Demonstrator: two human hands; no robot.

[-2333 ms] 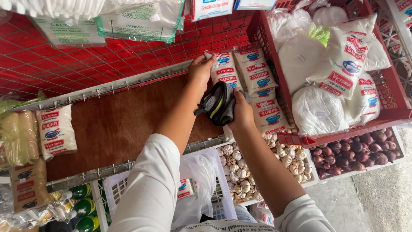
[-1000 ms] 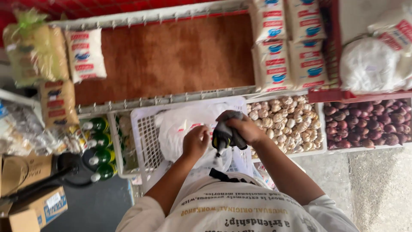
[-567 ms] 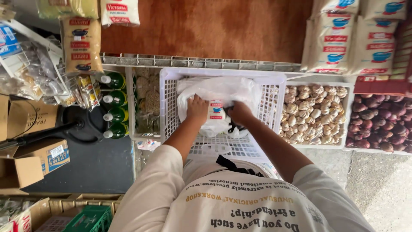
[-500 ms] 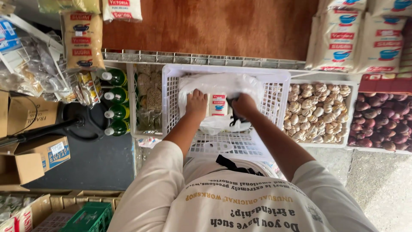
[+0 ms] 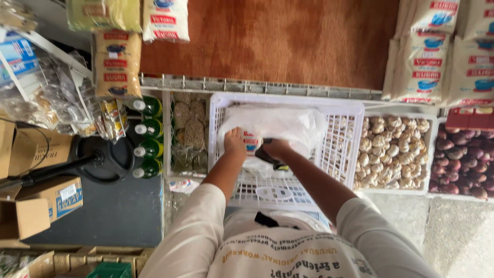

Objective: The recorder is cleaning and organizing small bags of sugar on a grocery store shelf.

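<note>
**In the white crate: both hands on a plastic bag**

Inside the white crate, the left hand is closed on the near edge of a clear plastic bag, with a small red-and-white packet showing just beside its fingers. The right hand grips the same edge and also has a dark object in its grasp; what that object is cannot be told. The bag lies in the far half of the crate, and the near half shows bare lattice floor.

Left of the crate, touching its wall, stands a bin of brown packets, then a column of green bottles with white caps. Right of it a tray of pale garlic sits close against the crate, with dark red onions beyond. Above the crate's far rim a wire rail edges a brown shelf, open in the middle, with white sacks stacked at its right end and bags at its left. Cardboard boxes crowd the floor at far left.
</note>
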